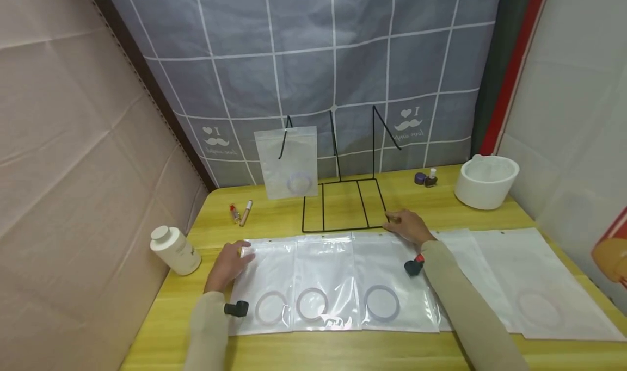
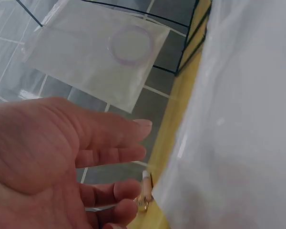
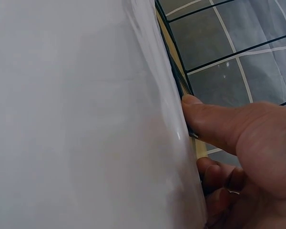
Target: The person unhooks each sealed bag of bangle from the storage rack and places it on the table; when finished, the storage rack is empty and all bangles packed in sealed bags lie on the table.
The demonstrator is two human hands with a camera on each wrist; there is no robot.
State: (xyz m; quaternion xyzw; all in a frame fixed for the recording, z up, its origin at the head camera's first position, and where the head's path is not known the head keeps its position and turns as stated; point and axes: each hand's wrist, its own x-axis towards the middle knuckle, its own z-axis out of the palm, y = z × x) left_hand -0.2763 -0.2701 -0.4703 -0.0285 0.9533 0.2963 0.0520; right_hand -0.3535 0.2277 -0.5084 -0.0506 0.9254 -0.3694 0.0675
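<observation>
Near the top left corner of the leftmost white zip bag (image 1: 266,267), my left hand (image 1: 227,266) has its fingers loosely bent with nothing between them. My right hand (image 1: 409,227) pinches the front right corner of a black wire rack (image 1: 343,230), its thumb (image 3: 200,112) against the wire in the right wrist view. On one of the rack's prongs hangs a white bag (image 1: 276,167) with a pale purple ring showing on it. Below the rack, several similar bags lie in an overlapping row, including a middle bag (image 1: 325,267) and a far right one (image 1: 514,267).
A white bottle (image 1: 175,250) stands at the left edge. Two small tubes, one with a red cap (image 1: 234,213), lie behind the left hand. At the back right are a purple-lidded jar (image 1: 419,178), a small dark bottle (image 1: 431,179) and a white tub (image 1: 485,191).
</observation>
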